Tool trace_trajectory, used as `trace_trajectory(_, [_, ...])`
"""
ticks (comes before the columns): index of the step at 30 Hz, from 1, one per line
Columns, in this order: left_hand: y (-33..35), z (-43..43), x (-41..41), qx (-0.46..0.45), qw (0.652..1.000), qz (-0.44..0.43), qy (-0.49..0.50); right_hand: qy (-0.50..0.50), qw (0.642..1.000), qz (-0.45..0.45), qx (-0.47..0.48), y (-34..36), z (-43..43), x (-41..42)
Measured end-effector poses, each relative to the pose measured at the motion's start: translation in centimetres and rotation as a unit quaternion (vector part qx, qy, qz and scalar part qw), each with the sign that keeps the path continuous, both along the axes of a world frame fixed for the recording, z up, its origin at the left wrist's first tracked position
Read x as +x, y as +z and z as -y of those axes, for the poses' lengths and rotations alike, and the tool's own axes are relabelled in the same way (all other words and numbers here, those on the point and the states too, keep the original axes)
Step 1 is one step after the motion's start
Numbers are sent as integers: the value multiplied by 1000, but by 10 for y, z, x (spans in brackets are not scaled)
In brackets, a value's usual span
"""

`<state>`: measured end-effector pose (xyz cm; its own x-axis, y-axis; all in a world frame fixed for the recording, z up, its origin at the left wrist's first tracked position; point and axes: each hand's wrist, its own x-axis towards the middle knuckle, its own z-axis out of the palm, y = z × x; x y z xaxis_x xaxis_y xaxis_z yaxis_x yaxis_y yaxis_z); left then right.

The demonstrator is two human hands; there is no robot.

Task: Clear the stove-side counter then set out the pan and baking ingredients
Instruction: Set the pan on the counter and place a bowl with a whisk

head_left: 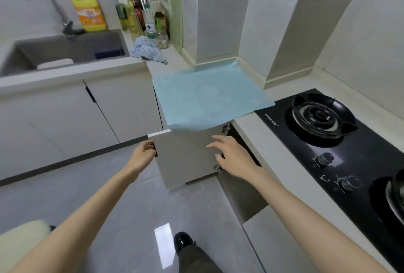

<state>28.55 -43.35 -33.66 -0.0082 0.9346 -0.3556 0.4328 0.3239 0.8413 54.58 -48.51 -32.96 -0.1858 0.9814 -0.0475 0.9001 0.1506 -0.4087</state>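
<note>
Head view: stove-side white worktop (243, 124) bears only pale blue mat (209, 98); pan, ingredients not out. Left hand (143, 154) grip clamped on grey cabinet door (185, 161), right hand (234, 159) grip apart.

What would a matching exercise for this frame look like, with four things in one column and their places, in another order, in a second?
Things:
1. mat
2. jug
3. cloth
4. left hand

Places:
A. behind the sink, by the tap
B. gripping the door's edge
C. flat on the counter beside the stove
D. crumpled near the bottles

Pairs: 1-C, 2-A, 3-D, 4-B.
</note>
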Motion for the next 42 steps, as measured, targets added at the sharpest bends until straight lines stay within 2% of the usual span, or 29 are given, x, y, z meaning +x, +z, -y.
trace_trajectory(4, [-27, -71, -2, -5, 995, -88, -55, 23, 1000, 2, -20, -23, -85, -18])
trace_trajectory(9, [-69, -135, -12, -32, 968, -200, -147, 61, 995, 38, -64, -60, -164, -33])
trace_trajectory(14, [-105, -181, -17, -65, 924, -285, -248, 100, 980, 132, -112, -88, -216, -43])
trace_trajectory(17, [-117, -191, -14, -96, 900, -316, -284, 100, 978, 142, -117, -97, -226, -44])
trace_trajectory(19, [-122, -193, -13, -91, 899, -320, -286, 103, 979, 137, -108, -102, -228, -42])
trace_trajectory(23, [-129, -190, -18, -50, 919, -292, -259, 110, 977, 155, -94, -105, -228, -38])
trace_trajectory(28, [-125, -171, -19, -71, 926, -254, -271, 95, 976, 158, -115, -102, -224, -43])
trace_trajectory(33, [-126, -128, -10, -59, 916, -247, -310, 20, 989, 82, -124, -93, -184, -45])
trace_trajectory(36, [-126, -104, -1, -70, 915, -217, -333, -21, 991, 69, -111, -85, -146, -38])
trace_trajectory(42, [-121, -60, 33, -88, 889, -176, -414, -140, 982, 70, -105, -68, -60, -15])
